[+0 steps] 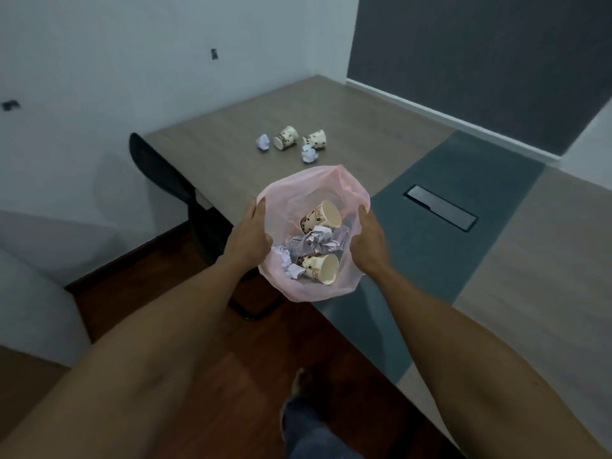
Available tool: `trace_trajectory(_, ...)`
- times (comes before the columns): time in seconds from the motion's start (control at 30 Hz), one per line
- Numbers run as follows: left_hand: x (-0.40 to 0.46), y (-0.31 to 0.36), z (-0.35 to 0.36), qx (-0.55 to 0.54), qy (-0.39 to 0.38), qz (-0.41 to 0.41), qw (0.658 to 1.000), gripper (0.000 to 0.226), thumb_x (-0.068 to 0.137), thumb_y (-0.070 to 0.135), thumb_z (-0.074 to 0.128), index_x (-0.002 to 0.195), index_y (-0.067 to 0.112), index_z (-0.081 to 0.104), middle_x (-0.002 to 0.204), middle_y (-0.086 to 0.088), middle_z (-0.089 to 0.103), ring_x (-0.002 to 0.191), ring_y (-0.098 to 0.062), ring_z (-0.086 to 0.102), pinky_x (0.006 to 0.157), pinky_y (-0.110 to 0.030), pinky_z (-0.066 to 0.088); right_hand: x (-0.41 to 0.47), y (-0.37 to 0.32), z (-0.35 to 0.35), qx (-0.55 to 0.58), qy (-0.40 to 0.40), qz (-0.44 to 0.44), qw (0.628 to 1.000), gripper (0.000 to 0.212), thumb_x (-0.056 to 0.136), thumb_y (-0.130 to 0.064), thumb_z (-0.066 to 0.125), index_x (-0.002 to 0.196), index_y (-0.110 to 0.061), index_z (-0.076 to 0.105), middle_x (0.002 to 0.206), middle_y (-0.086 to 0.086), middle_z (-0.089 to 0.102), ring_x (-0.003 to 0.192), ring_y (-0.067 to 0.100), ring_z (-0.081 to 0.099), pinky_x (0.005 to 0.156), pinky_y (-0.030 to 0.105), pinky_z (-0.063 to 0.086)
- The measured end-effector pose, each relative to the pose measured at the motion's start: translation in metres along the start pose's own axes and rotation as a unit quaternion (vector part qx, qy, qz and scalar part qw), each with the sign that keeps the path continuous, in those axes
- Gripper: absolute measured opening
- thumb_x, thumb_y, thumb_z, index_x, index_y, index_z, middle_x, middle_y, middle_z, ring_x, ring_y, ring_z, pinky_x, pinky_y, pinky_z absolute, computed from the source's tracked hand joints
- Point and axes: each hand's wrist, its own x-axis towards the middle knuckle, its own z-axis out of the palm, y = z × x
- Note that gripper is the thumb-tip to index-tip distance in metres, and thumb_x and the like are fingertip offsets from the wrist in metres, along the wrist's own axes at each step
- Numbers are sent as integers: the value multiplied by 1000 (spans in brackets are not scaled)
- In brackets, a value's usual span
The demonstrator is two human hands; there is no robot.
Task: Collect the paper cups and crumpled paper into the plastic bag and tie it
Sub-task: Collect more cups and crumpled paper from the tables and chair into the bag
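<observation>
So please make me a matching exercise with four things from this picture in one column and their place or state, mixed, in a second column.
Things:
1. translucent pink plastic bag
2. leftmost white crumpled paper ball on the table
3. black rectangular cable hatch
4. black chair

Places or states:
A. set in the table's grey strip
B. held open by left hand and right hand
C. at the table's left edge
D. beside a tipped spotted paper cup

Pairs: 1-B, 2-D, 3-A, 4-C

Single head cam, looking forward and down from standing height; both forearms are reaching out from the bottom edge; table (331, 104) corner is sitting mid-frame, fairly close; wall and floor are filling the left side.
</observation>
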Motion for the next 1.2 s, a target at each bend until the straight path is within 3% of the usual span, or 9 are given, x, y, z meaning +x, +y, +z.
trace_trajectory(0.13, 56, -51, -18, 4, 15, -36, 999, 89, 86, 12, 60, 159, 24, 11, 166, -2, 18, 121, -34, 55, 90, -45, 52, 69, -37, 47, -6, -26, -31, 999, 73, 96, 7, 39, 160, -23, 25, 166, -1, 26, 146, 30, 35, 117, 50, 36)
trace_trajectory(0.4, 184, -115, -58, -15, 53, -65, 996, 90, 89, 16, 61, 160, 28, 7, 167, 1, 15, 125, -34, 54, 94, -44, 48, 206, -106, 107, -34, -50, -82, 995, 67, 98, 0, 42, 159, -24, 28, 163, 1, 32, 138, 34, 44, 108, 49, 41)
trace_trajectory(0.63, 263, -177, -77, -26, 64, -83, 994, 93, 86, 11, 59, 159, 27, 3, 166, 1, 17, 127, -35, 51, 92, -48, 47, 288, -140, 168, -61, -86, -87, 991, 78, 95, -1, 41, 162, -29, 12, 169, -4, 15, 146, 32, 35, 115, 51, 36)
trace_trajectory(0.77, 309, -217, -84, -16, 46, -85, 995, 96, 87, 8, 60, 161, 19, 0, 168, 0, 9, 137, -35, 43, 99, -48, 44, 319, -162, 208, -60, -83, -83, 991, 76, 97, 1, 40, 163, -24, 12, 170, -3, 11, 150, 27, 28, 119, 47, 30)
trace_trajectory(0.9, 362, -262, -93, -24, 33, -67, 997, 96, 87, 5, 59, 162, 19, 0, 169, 1, 5, 141, -33, 39, 98, -46, 46, 357, -188, 257, -45, -81, -68, 993, 79, 94, 4, 41, 162, -23, 14, 170, -3, 12, 148, 29, 32, 115, 49, 36)
trace_trajectory(1.07, 427, -317, -110, -40, 43, -40, 997, 93, 88, 4, 55, 161, 24, 0, 169, 0, 6, 134, -37, 45, 99, -50, 47, 400, -222, 318, -44, -97, -54, 993, 84, 95, 1, 43, 163, -27, 3, 171, -7, 0, 150, 29, 28, 111, 53, 39)
trace_trajectory(1.2, 465, -346, -111, -34, 61, -23, 997, 88, 91, 10, 53, 161, 26, 2, 169, -2, 9, 117, -39, 56, 83, -44, 49, 432, -240, 355, -27, -127, -48, 990, 90, 93, 1, 45, 162, -28, -5, 170, -6, -9, 150, 33, 26, 106, 52, 44)
